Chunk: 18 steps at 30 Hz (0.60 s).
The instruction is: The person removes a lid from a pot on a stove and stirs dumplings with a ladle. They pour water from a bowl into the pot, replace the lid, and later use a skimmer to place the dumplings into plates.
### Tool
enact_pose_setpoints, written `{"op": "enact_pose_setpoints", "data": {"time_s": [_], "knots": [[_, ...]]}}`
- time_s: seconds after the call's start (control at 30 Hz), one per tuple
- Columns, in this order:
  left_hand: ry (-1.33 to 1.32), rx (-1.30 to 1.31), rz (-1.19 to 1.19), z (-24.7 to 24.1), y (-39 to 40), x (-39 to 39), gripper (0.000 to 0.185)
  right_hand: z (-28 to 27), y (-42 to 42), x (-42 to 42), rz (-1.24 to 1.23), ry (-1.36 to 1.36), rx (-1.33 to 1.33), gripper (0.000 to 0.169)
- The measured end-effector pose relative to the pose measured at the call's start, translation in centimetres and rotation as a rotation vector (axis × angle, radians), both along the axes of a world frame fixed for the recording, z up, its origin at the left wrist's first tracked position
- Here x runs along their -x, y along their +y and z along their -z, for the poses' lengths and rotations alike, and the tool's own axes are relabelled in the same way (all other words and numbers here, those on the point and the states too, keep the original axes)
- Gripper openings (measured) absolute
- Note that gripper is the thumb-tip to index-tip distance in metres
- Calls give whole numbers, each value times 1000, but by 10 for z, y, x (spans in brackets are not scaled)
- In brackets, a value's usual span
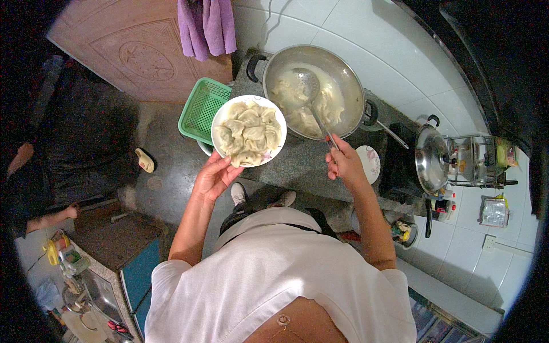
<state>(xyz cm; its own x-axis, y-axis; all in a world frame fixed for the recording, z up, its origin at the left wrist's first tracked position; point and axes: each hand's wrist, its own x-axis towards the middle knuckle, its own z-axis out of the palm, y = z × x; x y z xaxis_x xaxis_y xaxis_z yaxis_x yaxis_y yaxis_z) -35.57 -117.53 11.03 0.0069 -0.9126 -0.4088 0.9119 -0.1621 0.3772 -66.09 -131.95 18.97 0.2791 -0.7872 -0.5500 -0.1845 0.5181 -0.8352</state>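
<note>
My left hand (215,175) holds a white plate (218,146) by its near edge, heaped with boiled dumplings (253,133). Closed around the handle of a metal skimmer (305,85) is my right hand (343,160). The skimmer's perforated bowl lies in a wide two-handled metal pot (352,79), among more dumplings (328,107) in cloudy liquid. The plate is just left of the pot, over the counter's edge. Beside my right hand, a patterned white plate (369,164) rests on the counter.
A green plastic basket (201,109) stands left of the held plate. To the right are a pan with a metal lid (431,158), a wire rack (472,160) and bottles (444,206). A purple towel (208,30) hangs above. Another person's arm (51,218) shows at far left.
</note>
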Motion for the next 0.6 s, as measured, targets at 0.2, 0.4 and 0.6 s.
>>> {"op": "enact_pose_setpoints", "data": {"time_s": [0.2, 0.4, 0.6], "knots": [[0, -13, -1, -1, -1, 1, 51, 2, -4, 4, 101, -336, -300, 49], [-2, -14, 4, -2, -3, 0, 52, 2, -5, 9, 126, -532, -366, 45], [-36, -15, 13, -1, -3, 0, 53, -8, -1, 18, 116, -417, -230, 43]]}}
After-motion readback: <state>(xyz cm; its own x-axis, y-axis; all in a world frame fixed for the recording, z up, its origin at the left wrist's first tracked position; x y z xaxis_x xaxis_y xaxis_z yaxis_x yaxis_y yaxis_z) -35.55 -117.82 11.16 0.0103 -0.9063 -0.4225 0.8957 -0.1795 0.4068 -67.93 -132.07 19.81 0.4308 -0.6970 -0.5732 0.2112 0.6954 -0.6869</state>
